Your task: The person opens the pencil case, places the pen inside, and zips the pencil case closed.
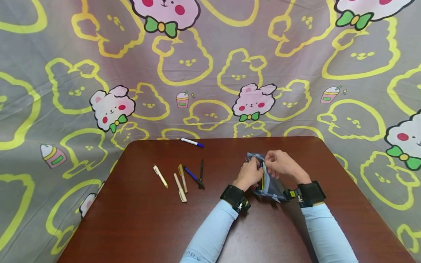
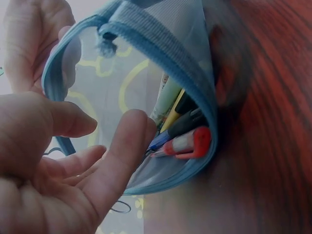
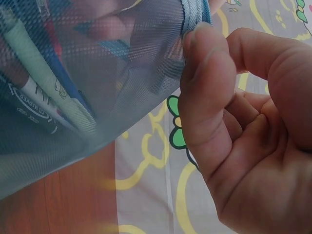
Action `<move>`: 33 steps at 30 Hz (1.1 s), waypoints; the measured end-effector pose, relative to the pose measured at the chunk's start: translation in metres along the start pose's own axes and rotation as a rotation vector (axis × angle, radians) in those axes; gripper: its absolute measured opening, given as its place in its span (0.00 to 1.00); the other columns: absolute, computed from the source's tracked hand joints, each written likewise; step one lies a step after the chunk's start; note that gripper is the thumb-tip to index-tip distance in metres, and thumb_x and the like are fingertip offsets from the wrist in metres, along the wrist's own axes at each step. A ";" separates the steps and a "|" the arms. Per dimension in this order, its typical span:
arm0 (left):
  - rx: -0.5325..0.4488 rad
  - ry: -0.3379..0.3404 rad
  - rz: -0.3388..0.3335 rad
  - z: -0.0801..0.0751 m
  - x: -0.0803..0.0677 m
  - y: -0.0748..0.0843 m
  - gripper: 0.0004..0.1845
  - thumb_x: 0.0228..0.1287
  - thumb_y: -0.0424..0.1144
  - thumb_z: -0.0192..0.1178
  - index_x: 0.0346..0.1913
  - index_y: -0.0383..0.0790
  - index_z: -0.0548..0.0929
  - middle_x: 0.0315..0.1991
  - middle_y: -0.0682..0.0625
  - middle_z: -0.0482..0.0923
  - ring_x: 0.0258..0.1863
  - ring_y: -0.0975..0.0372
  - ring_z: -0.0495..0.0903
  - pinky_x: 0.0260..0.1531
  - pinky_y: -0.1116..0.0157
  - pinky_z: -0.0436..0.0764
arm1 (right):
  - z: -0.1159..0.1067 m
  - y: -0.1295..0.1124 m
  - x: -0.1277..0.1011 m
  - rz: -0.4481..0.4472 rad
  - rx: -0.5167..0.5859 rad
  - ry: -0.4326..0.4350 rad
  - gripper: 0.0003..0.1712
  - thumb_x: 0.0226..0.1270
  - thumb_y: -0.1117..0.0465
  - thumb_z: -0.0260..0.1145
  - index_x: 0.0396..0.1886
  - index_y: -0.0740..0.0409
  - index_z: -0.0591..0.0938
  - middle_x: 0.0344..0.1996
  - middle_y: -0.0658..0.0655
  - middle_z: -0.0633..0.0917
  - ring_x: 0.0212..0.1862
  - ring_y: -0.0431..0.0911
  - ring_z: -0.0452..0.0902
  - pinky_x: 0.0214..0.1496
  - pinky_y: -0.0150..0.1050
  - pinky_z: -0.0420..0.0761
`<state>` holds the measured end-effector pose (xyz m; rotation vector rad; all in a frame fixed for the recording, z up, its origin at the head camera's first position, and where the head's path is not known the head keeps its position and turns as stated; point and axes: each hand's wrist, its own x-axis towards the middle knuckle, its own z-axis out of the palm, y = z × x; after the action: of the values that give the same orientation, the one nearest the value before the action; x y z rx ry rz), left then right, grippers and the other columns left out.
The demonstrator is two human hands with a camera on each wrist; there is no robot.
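Note:
A blue mesh pouch (image 1: 268, 184) stands on edge on the brown table (image 1: 148, 226), between both hands. My right hand (image 1: 279, 163) pinches its zip rim (image 3: 195, 19) between thumb (image 3: 204, 78) and fingers. My left hand (image 1: 249, 174) is at the pouch's open mouth (image 2: 161, 39), with loose fingers (image 2: 122, 151) reaching in and gripping nothing. Several pens (image 2: 187, 144) lie inside the pouch, one with a red end; they show through the mesh (image 3: 44, 102) in the right wrist view. Fingers of the right hand (image 2: 34, 44) hold the far rim in the left wrist view.
Several loose pens lie on the table left of the hands: a white pen with a blue cap (image 1: 192, 142) near the far edge, cream pens (image 1: 160, 176) (image 1: 180, 187), a blue pen (image 1: 192, 176) and a black pen (image 1: 201, 171). A cartoon-print cloth (image 1: 210, 73) hangs behind.

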<state>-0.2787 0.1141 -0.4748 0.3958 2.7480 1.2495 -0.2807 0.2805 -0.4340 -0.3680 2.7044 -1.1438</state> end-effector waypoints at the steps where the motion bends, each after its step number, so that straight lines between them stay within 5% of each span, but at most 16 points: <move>1: 0.011 -0.003 0.002 -0.002 0.000 0.000 0.09 0.70 0.43 0.56 0.47 0.44 0.75 0.24 0.51 0.78 0.10 0.65 0.78 0.13 0.69 0.76 | 0.000 0.000 0.000 0.001 -0.003 -0.002 0.05 0.67 0.64 0.58 0.38 0.62 0.75 0.21 0.57 0.82 0.20 0.50 0.79 0.23 0.44 0.81; 11: 0.177 0.021 0.066 -0.030 -0.002 -0.008 0.06 0.67 0.46 0.57 0.37 0.48 0.78 0.25 0.56 0.77 0.23 0.64 0.75 0.22 0.68 0.70 | -0.001 -0.005 0.000 0.024 -0.014 0.011 0.05 0.67 0.63 0.59 0.38 0.61 0.75 0.21 0.57 0.82 0.21 0.50 0.79 0.24 0.43 0.82; 18: 0.245 0.037 0.092 -0.071 -0.006 -0.031 0.07 0.69 0.45 0.54 0.37 0.47 0.78 0.28 0.54 0.78 0.24 0.62 0.75 0.24 0.67 0.70 | -0.003 -0.007 -0.003 0.041 -0.011 0.016 0.06 0.67 0.62 0.59 0.39 0.61 0.75 0.22 0.57 0.82 0.22 0.51 0.80 0.24 0.44 0.82; 24: 0.273 0.077 0.048 -0.108 -0.007 -0.062 0.08 0.70 0.45 0.54 0.39 0.45 0.78 0.31 0.51 0.79 0.25 0.61 0.75 0.26 0.66 0.70 | -0.006 -0.007 -0.003 0.038 -0.020 0.011 0.06 0.68 0.63 0.59 0.40 0.61 0.75 0.23 0.57 0.83 0.23 0.50 0.80 0.26 0.43 0.83; 33: 0.343 0.105 -0.059 -0.134 -0.014 -0.088 0.11 0.69 0.48 0.54 0.38 0.44 0.76 0.30 0.48 0.79 0.28 0.55 0.78 0.27 0.60 0.73 | -0.005 -0.007 -0.002 0.050 -0.012 0.003 0.06 0.68 0.63 0.59 0.39 0.61 0.75 0.22 0.57 0.83 0.22 0.51 0.80 0.25 0.44 0.82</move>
<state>-0.3087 -0.0424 -0.4523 0.2789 3.0437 0.8061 -0.2790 0.2796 -0.4249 -0.2988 2.7084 -1.1155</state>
